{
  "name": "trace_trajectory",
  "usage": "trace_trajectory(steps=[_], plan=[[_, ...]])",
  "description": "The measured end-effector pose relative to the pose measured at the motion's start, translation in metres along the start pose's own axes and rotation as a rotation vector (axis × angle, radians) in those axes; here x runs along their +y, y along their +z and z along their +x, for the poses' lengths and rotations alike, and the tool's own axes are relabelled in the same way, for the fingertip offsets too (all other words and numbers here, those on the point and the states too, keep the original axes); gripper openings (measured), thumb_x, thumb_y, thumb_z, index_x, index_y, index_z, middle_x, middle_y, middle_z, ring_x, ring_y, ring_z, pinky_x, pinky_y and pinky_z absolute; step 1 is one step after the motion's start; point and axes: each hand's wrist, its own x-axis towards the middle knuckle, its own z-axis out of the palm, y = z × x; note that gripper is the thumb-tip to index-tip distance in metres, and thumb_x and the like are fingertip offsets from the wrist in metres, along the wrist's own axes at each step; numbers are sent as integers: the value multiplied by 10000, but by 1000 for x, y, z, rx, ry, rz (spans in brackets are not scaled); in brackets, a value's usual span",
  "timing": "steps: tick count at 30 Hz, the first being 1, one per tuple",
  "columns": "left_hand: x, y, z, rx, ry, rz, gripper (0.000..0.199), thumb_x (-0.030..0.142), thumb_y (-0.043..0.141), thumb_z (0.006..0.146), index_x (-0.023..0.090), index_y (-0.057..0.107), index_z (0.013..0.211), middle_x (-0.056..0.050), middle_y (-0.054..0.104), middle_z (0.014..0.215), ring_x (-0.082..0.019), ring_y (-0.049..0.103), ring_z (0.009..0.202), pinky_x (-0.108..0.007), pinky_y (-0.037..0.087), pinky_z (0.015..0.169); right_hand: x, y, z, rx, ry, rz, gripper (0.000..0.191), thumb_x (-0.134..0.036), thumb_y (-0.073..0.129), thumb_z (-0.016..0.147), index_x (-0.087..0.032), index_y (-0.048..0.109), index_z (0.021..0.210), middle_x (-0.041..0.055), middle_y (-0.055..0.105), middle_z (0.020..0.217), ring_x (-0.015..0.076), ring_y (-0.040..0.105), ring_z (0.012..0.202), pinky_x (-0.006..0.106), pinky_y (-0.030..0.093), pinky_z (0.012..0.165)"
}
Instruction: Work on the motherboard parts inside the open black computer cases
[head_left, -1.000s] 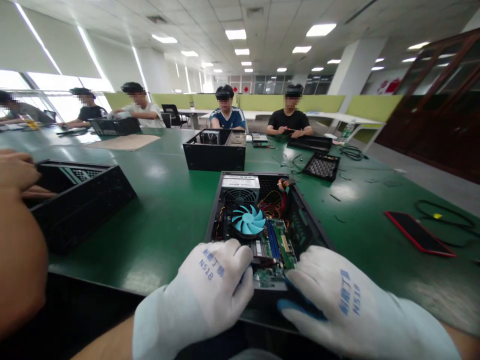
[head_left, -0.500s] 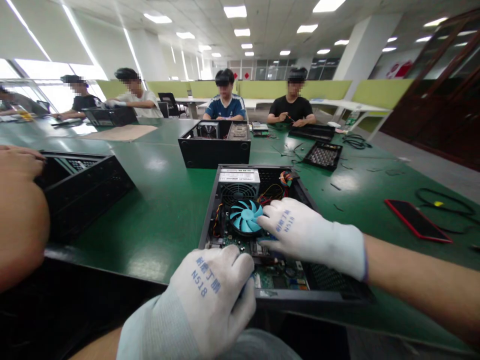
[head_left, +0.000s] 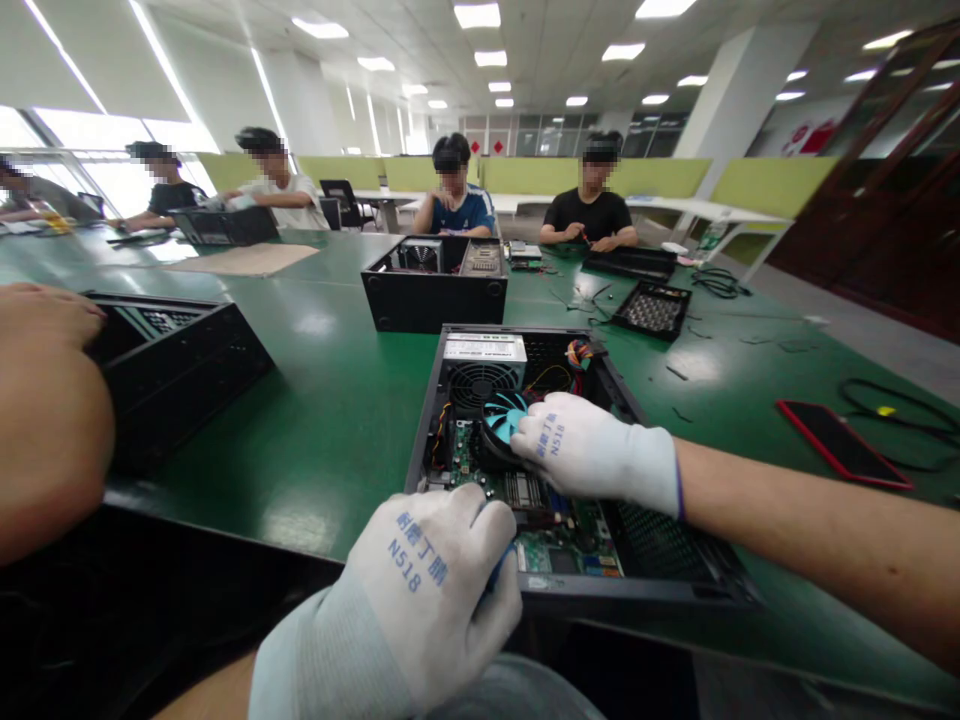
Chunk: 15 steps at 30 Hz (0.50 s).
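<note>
An open black computer case (head_left: 652, 590) lies before me, a green circuit board (head_left: 551, 552) and a silver power supply (head_left: 486, 350) inside it. My right hand (head_left: 577, 447), in a white glove, grips the right side of the fan with turquoise blades (head_left: 504, 420), which sits tilted over the board. My left hand (head_left: 442, 590), gloved too, is curled at the near left edge of the case; whatever its fingers hold is hidden beneath them.
Another black case (head_left: 439, 298) stands beyond mine. At the left, a person's bare arm (head_left: 52, 400) reaches to a further case (head_left: 187, 375). A red-edged phone (head_left: 844, 443) and a black tray (head_left: 652, 308) lie at the right. Several people sit across the table.
My right hand has closed on the fan, which has tilted and moved from its flat position. The person in blue across the table has raised a hand toward the face. My left hand has barely moved.
</note>
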Motion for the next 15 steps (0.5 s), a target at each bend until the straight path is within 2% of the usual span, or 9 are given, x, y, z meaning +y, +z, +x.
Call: trace_trajectory(steps=[5,9,15], plan=[[-2,3,0,43,32,3,83,250,466,967,260,494,889,2,578,819,-221,573,665,-372,398,585,13,-4,-17,24,131,9,233,-318,527,954,-197,725,941,109,743,849,284,717,804,372,436,690],[-1,3,2,45,38,6,88,251,458,969,262,485,886,0,579,817,-221,572,652,-373,383,567,23,-2,-28,46,211,42,266,-359,515,959,-200,727,934,105,757,877,269,727,825,355,466,731],[-1,3,1,57,41,11,92,250,456,966,257,491,881,-5,574,805,-219,569,640,-365,364,556,31,5,-25,-16,299,56,282,-330,494,959,-195,740,941,116,775,914,274,743,857,348,489,739]])
